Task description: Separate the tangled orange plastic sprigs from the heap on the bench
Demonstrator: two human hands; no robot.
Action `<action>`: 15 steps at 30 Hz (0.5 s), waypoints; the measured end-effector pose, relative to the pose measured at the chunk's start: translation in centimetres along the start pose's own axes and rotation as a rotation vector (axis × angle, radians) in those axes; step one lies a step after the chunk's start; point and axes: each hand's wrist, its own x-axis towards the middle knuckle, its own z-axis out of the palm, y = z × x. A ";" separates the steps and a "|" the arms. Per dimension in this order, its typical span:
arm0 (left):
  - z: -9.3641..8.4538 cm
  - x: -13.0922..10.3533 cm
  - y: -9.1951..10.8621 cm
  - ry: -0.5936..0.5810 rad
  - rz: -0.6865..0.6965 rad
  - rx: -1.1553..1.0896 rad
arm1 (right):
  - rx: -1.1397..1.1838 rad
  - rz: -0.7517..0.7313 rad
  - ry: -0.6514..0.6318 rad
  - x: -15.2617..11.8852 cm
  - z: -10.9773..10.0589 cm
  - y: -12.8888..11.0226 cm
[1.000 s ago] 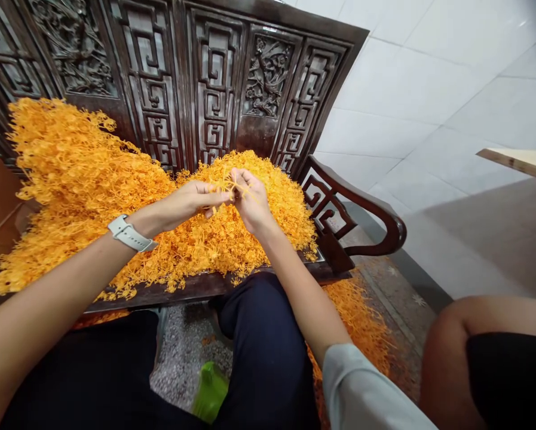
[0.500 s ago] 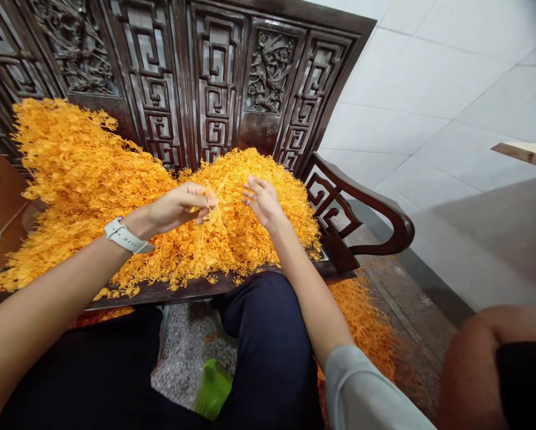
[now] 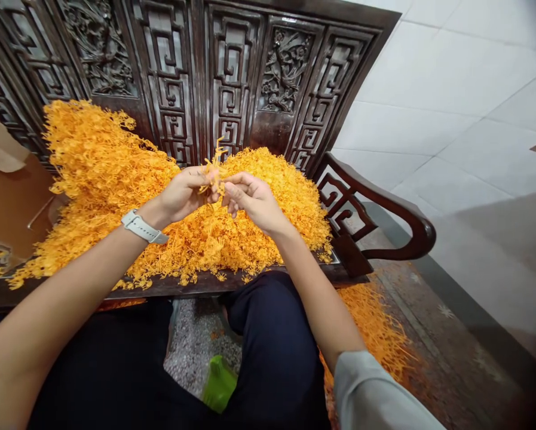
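My left hand (image 3: 189,194), with a pale watch strap on its wrist, is closed on an orange branched plastic piece (image 3: 215,160) whose thin arms stick up above the fingers. Close against it, my right hand (image 3: 254,203) pinches the lower right side of the same piece between thumb and fingers. Part of the piece is hidden by the fingertips. Below and behind both hands spreads a big heap of small orange spidery plastic pieces (image 3: 115,173), piled on a dark carved wooden bench (image 3: 187,289).
The bench's curved armrest (image 3: 415,233) stands at the right, before a white tiled wall (image 3: 429,119). A cardboard box (image 3: 17,197) is at the left. More orange strands (image 3: 375,328) lie on the floor at the right. Between my legs is a green plastic object (image 3: 220,382).
My right hand has moved left and closed on the piece in my left hand; before, its fingers were apart. The held piece has risen, and the view has shifted slightly.
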 end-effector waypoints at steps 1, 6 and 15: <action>-0.2 0.1 -0.3 -0.004 0.005 0.032 | -0.012 -0.016 0.018 0.0 0.1 0.1; -0.8 0.6 -0.8 0.010 0.018 0.142 | -0.080 -0.062 -0.016 -0.8 0.4 -0.4; 0.8 3.0 -0.6 0.197 0.022 0.141 | 0.004 -0.172 0.016 -2.4 -0.8 -1.8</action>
